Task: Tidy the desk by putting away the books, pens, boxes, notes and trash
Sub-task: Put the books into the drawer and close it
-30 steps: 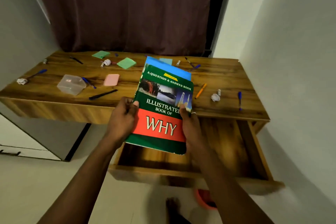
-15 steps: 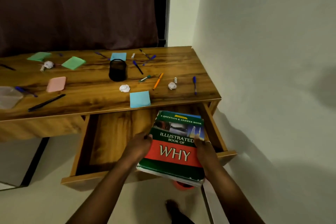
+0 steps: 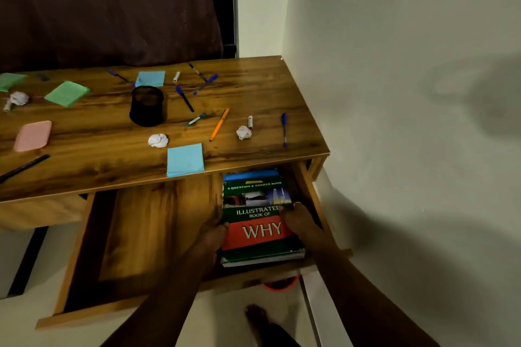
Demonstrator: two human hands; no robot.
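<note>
At the left edge of the frame a green note [image 3: 10, 81] and a black pen [image 3: 24, 167] are cut off by the border on the wooden surface [image 3: 265, 84]. Lower centre, the left hand [image 3: 212, 236] grips the left edge of the stack of books [image 3: 258, 218]; the top cover reads "A QUESTION & ANSWER BOOK", "ILLUSTRATED BOOK OF WHY". The stack sits in the open drawer [image 3: 146, 231], its far end hidden under the surface. The right hand [image 3: 299, 221] clasps the right edge, covering part of the title.

A home study corner: wooden desk [image 3: 262, 84] against plain walls, dark curtain [image 3: 107, 5] behind.
</note>
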